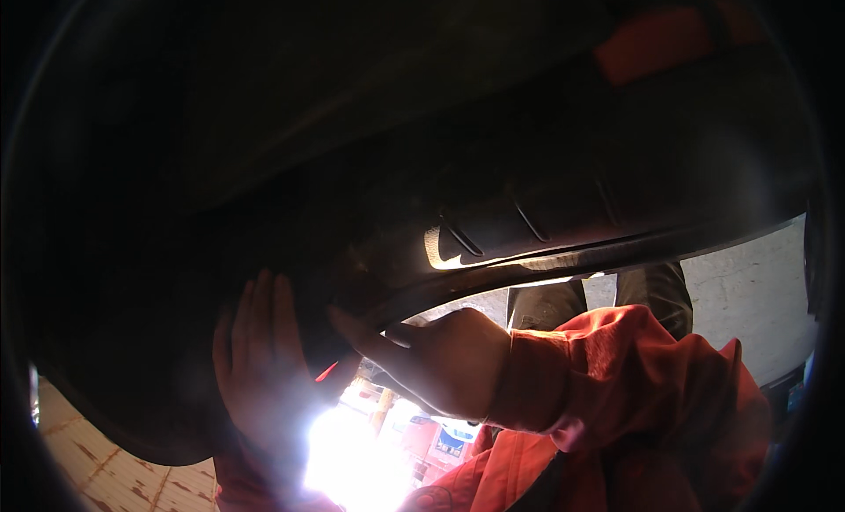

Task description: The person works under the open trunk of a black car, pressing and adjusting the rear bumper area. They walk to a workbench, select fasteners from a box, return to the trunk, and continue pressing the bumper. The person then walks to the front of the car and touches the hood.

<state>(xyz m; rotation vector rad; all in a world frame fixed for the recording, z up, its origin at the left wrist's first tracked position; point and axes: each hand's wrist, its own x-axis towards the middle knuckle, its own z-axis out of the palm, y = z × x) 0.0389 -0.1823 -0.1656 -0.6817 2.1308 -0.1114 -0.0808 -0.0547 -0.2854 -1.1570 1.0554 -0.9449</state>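
Observation:
A large dark panel [563,195] with several short raised ribs fills the upper part of the head view, much of it in deep shadow. My left hand [264,362] lies against its dark surface with the fingers stretched upward and nothing visible in them. Close by on the right, my right hand [449,358] reaches in from a red sleeve. Its index finger points left and touches or nearly touches the dark surface by the panel's curved lower edge [493,277]. The thumb shows beside that edge; the other fingers are mostly hidden. No held thing can be made out.
Very bright light [356,459] glares below my hands. Legs in dark trousers [647,292] show beyond the panel's edge, over a pale grey floor [748,287]. Worn, light tiles [123,450] lie at lower left. A dull red patch [656,45] sits at upper right.

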